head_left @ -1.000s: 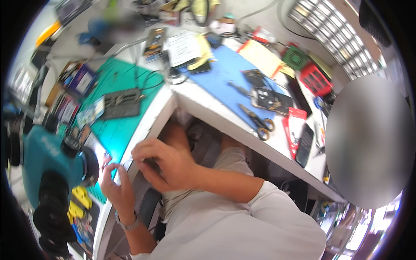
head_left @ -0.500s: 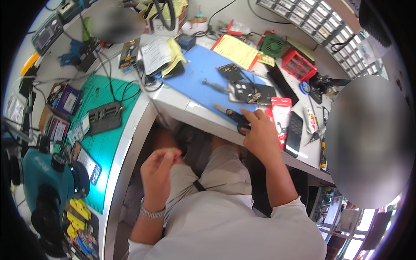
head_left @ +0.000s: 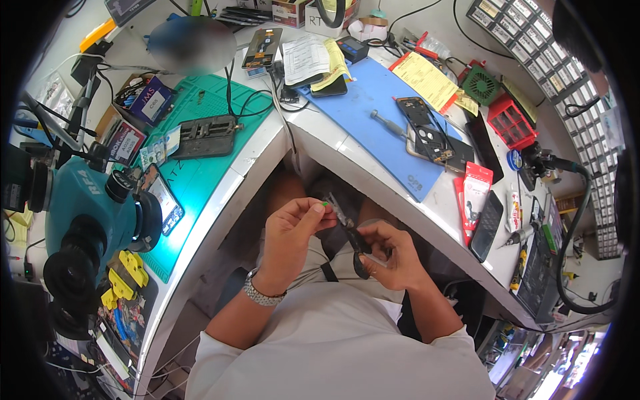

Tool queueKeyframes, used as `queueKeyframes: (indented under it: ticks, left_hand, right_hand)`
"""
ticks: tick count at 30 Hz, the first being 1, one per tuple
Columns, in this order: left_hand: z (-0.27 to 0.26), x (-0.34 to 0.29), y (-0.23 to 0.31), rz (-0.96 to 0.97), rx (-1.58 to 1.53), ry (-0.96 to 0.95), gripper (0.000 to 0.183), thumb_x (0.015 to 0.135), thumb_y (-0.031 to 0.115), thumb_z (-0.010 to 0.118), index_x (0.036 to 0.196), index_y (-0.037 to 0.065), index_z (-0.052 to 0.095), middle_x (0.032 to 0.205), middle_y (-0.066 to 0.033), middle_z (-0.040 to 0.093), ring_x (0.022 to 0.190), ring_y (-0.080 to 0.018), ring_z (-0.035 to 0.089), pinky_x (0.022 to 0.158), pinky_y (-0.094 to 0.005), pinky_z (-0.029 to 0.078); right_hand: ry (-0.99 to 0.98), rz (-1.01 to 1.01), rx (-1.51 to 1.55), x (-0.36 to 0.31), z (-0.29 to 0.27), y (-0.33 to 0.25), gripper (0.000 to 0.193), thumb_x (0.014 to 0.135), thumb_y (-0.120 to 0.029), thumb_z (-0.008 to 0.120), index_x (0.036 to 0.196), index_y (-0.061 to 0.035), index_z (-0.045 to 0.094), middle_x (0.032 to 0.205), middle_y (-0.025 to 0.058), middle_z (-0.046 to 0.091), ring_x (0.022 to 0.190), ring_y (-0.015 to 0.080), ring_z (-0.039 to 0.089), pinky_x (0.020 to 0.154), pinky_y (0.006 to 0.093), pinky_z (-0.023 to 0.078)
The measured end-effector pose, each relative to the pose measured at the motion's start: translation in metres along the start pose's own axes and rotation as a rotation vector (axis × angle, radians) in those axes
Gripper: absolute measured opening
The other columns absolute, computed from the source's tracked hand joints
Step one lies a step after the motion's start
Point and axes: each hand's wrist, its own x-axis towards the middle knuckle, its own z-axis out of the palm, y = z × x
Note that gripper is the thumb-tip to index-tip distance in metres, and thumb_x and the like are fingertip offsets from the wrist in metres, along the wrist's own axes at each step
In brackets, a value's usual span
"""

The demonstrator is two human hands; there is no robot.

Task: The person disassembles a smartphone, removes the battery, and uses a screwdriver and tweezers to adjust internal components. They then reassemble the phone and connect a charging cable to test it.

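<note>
Over my lap, my right hand [head_left: 392, 257] grips a pair of scissors [head_left: 355, 240] by the black handles. The blades point up and left, close to the fingertips of my left hand [head_left: 292, 233]. Between the thumb and fingers of that hand, a tiny green piece [head_left: 325, 204] is pinched; its kind is too small to make out. Whether the blades touch it I cannot tell. On the blue mat [head_left: 363, 100] to the right lie an opened phone frame [head_left: 423, 127] and a grey screwdriver [head_left: 388, 124].
A teal microscope [head_left: 87, 207] stands at the left by a lit phone board [head_left: 162, 200] on a green mat [head_left: 250, 137]. A black clamp fixture [head_left: 207, 137] sits there too. Red packets [head_left: 475, 200] and a dark phone [head_left: 487, 227] lie near the right table edge.
My right hand has lifted the scissors off the blue mat and brought them left over my lap. My left hand has moved right and up, the green piece still pinched. The view has shifted.
</note>
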Motion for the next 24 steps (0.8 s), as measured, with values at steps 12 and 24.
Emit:
queueKeyframes:
  ticks: [12,24]
  left_hand:
    - [0.0,0.0,-0.004,0.027,0.082,0.029,0.016,0.108,0.009,0.067,0.111,-0.006,0.07,0.104,-0.0111,0.075,0.094,-0.018,0.074,0.093,-0.0334,0.061]
    - [-0.019,0.004,-0.021,0.083,-0.065,0.009,0.004,0.102,-0.002,0.065,0.106,-0.001,0.066,0.1,-0.011,0.07,0.088,-0.0187,0.068,0.085,-0.0344,0.057]
  right_hand:
    - [-0.053,0.063,0.098,-0.002,0.005,0.007,0.039,0.09,-0.001,0.082,0.126,0.0033,0.069,0.091,0.0016,0.075,0.07,0.0047,0.047,0.063,0.0222,0.037]
    - [0.14,-0.022,0.19,0.002,0.022,0.03,0.043,0.095,0.004,0.075,0.136,-0.0034,0.065,0.102,0.0018,0.075,0.071,0.0037,0.048,0.066,0.0237,0.044]
